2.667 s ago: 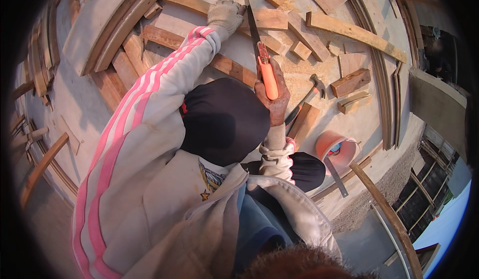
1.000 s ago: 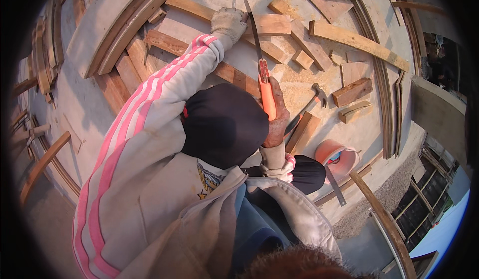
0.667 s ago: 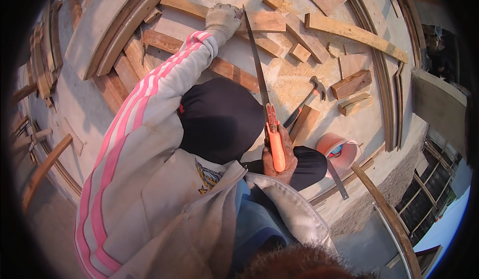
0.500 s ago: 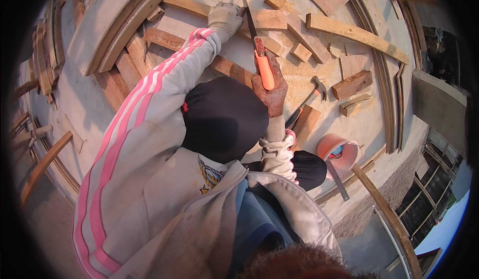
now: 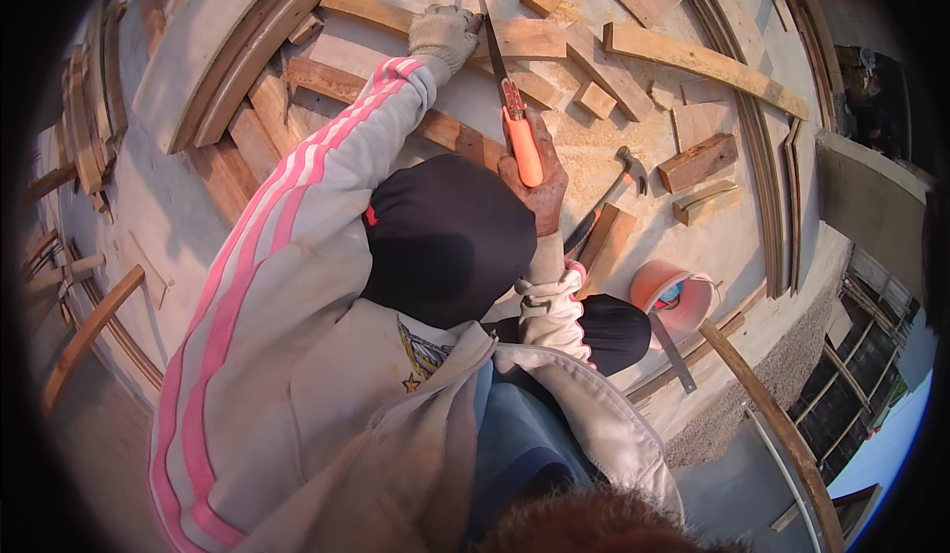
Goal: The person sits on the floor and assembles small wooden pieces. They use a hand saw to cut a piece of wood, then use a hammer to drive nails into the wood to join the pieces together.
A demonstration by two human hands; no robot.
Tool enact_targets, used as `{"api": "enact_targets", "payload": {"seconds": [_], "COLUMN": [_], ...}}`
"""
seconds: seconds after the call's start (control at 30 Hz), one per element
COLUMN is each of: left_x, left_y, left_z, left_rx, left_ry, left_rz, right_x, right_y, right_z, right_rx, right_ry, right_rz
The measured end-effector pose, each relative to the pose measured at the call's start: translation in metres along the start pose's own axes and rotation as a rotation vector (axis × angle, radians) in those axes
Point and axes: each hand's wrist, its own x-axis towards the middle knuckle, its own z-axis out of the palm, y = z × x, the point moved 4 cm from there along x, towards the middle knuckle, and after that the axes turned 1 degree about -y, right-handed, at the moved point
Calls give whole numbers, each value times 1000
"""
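My right hand (image 5: 542, 192), bare, is closed around the orange handle of a handsaw (image 5: 524, 147). The dark blade points away from me and crosses a light wooden board (image 5: 529, 39). Just left of the blade, my left hand (image 5: 442, 37) in a pale knit glove grips that board, its fingers partly hidden. Beneath the board, another wooden piece (image 5: 460, 139) lies nearer my dark-covered knee (image 5: 445, 236). Whether the teeth are into the wood cannot be made out.
A claw hammer (image 5: 623, 177) lies right of my right hand, among wood offcuts (image 5: 698, 162) and sawdust (image 5: 584, 152). Nearer stands a pink bucket (image 5: 693, 306), with a metal square (image 5: 673, 355) beside it. Curved timber frames (image 5: 257, 48) lie far left; a long plank (image 5: 708, 63) lies right.
The saw and my right hand have drawn slightly toward me. My left hand stays on the board. The whole view has shifted a little.
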Motion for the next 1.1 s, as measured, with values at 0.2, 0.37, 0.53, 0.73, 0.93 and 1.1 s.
{"api": "enact_targets", "payload": {"seconds": [0.2,0.37,0.53,0.73,0.93,1.1], "left_x": [-1,-2,1,-2,-3,-3], "left_y": [-8,-3,-16,-5,-1,-3], "left_z": [-4,4,-6,-8,3,-2], "left_rx": [-28,28,-1,-1,-37,-22], "left_ry": [42,70,43,8,-36,60], "left_rz": [22,46,-15,37,-21,17], "right_x": [-134,1,-81,-65,-46,-141], "right_y": [-30,-4,-3,-14,10,-29], "right_z": [-55,4,-26,-22,-6,-47], "right_rx": [-168,2,32,-44,156,-164], "right_ry": [25,6,60,32,64,66], "right_rz": [145,18,-10,-19,35,103]}}
